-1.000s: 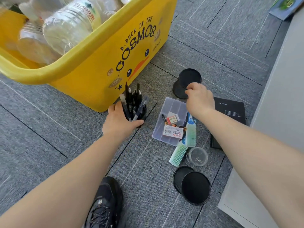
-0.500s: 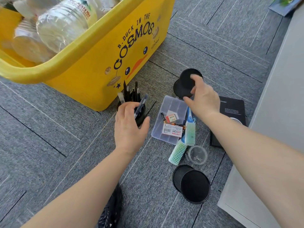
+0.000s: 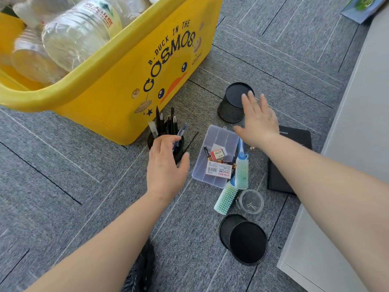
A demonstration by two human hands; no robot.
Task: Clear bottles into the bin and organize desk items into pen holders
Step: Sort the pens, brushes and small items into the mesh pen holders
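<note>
Left hand has come off the filled pen holder on the floor beside the bin, fingers slack and empty, while right hand, fingers spread, nears the overturned far holder; sorting in hand, next likely righting it.

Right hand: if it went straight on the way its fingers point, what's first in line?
The right hand, open and flat, points at the upturned black mesh pen holder. Its fingertips overlap the holder's base in the picture, so that comes first; whether they touch is unclear.
</note>
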